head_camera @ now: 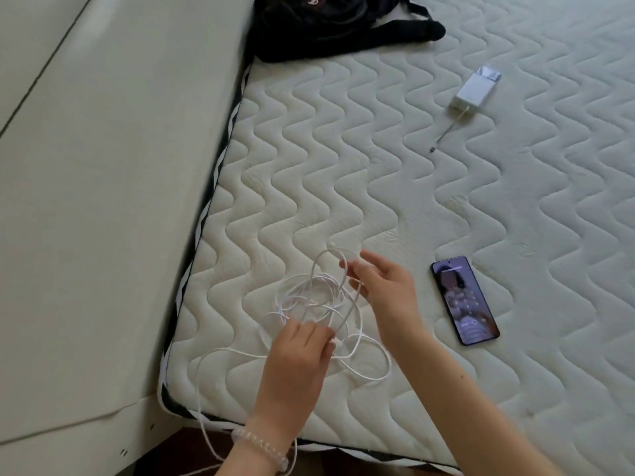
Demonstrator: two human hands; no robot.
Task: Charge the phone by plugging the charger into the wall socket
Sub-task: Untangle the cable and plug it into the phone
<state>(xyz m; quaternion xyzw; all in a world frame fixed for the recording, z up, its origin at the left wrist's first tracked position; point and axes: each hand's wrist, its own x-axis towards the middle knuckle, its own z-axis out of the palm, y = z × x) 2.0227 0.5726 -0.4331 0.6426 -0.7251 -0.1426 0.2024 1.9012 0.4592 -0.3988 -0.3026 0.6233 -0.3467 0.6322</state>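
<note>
— What's in the shot?

— A person at the corner of a bare quilted mattress (343, 166), both hands in a tangle of white cable (319, 304). The left hand (299, 352) has its fingers (309, 333) curled down and pinched on strands near the bottom of the coil. The right hand (385, 286) is half open, fingers spread, a loop hooked over them and lifted off the bed.

— And the phone?

— The phone (464, 300) lies face up, screen lit, just to the right of the right hand, its long axis running away from the person and slightly leftward. The right hand is clearly the nearer one.

— The charger?

— A white charger block (476, 91) sits well apart, far up the mattress to the right, a short lead trailing toward the person. No socket in view. Part of the cable drops over the mattress edge.

— Anything readable?

— The phone screen is too blurred. A small pale emblem shows on the black bag (326, 25) at the top, not legible.

— Where does it stand?

— My guess: still untangling, nothing plugged in.
</note>
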